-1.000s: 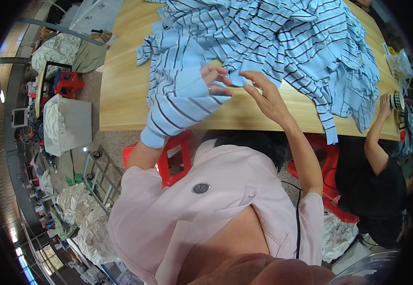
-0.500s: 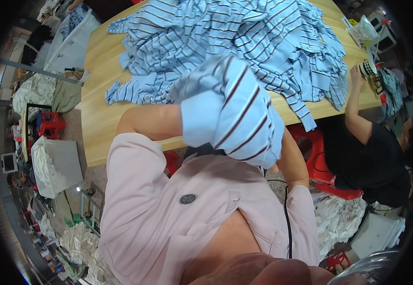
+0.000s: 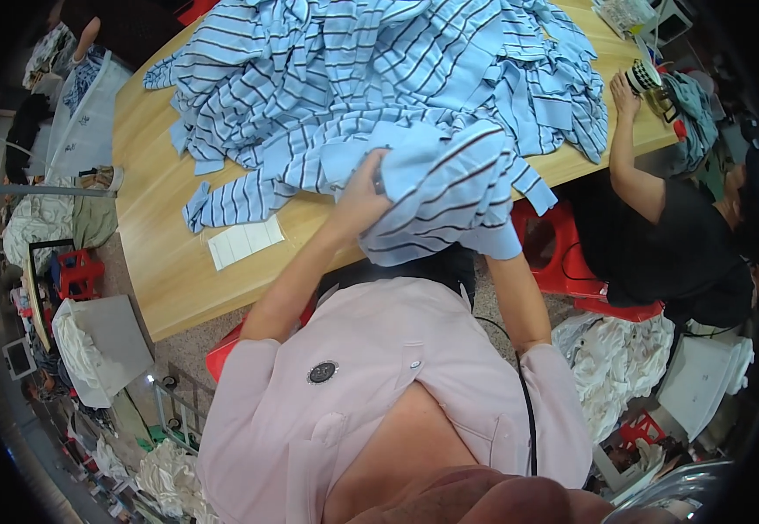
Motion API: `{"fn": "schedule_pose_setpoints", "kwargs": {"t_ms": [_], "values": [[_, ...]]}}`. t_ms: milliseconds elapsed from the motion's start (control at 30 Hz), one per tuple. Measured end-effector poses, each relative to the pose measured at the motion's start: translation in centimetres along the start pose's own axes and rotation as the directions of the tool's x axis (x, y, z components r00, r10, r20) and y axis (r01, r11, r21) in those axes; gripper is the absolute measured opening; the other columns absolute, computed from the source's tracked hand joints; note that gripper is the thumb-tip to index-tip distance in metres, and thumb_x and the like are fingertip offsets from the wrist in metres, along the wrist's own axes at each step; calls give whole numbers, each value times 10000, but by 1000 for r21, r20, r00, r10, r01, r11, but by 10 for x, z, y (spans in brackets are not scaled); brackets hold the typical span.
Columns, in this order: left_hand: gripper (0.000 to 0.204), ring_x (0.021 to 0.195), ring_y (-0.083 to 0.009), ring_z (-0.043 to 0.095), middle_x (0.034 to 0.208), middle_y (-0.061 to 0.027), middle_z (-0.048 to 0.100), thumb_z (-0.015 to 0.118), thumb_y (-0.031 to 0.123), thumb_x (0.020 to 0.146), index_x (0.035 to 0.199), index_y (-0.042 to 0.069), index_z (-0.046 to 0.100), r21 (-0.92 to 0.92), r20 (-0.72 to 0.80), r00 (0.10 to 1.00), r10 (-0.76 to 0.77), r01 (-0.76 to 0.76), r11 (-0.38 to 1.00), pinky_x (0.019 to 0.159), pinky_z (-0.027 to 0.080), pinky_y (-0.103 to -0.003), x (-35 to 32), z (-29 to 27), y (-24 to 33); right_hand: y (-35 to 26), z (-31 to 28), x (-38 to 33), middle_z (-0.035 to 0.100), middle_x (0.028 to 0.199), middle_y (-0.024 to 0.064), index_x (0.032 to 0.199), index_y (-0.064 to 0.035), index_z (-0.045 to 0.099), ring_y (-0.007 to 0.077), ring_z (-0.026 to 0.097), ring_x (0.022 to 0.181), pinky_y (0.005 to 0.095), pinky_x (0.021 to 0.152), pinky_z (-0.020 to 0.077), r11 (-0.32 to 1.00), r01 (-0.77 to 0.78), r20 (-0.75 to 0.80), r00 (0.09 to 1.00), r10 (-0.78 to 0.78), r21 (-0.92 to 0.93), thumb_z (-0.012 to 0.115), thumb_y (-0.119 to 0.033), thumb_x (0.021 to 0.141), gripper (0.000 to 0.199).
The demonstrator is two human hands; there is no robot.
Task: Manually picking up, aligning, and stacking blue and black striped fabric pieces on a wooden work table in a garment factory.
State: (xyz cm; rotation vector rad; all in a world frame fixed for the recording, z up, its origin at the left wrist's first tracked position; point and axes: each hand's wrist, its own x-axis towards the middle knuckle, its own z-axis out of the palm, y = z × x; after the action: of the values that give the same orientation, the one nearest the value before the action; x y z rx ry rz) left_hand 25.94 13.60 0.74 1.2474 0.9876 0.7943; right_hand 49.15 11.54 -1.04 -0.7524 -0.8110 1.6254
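A light-blue knit garment with dark stripes is bunched up in front of me at the table's near edge. My left hand grips its left side, thumb and fingers closed on the cloth. On the other side my right forearm runs into an opening of the garment near a plain blue band. The cloth hides my right hand, so its fingers do not show. Behind lies a large heap of like striped garments, spread over the wooden table. One striped sleeve sticks out to the left.
A white paper slip lies near the table's front edge. At right a co-worker in black rests an arm on the table near a patterned cup. Red stools, a white bin and piled white cloth stand around.
My left hand has come out from inside the cloth and now holds it from outside. The garment has moved slightly up, and the paper slip has come into sight.
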Motion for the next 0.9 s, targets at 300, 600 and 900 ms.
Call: {"fn": "schedule_pose_setpoints", "kwargs": {"t_ms": [300,600,900], "values": [[547,1198,-118,637,1334,-62,669,678,152,1087,1594,45,502,-429,-152,982,-116,40,902,1015,508,-282,-18,17,12,20,-60,-18,454,1680,90,1668,-134,383,264,457,1525,465,1274,362,921,256,231,954,-191,-295,387,-424,1160,585],[683,1148,-285,764,1324,-225,744,811,160,909,1506,-68,568,236,28,974,224,-225,945,994,589,-382,-33,44,14,4,-33,2,444,1695,112,1681,-136,365,285,444,1544,474,1254,374,932,170,156,980,-125,-321,405,-419,1152,602],[712,1005,-399,766,1163,-235,765,885,399,833,1334,-61,673,526,211,917,338,-398,752,847,601,-471,-30,41,12,-26,-13,31,451,1693,150,1685,-139,359,331,454,1544,483,1213,403,965,59,56,997,-46,-256,451,-414,1135,622]]}}
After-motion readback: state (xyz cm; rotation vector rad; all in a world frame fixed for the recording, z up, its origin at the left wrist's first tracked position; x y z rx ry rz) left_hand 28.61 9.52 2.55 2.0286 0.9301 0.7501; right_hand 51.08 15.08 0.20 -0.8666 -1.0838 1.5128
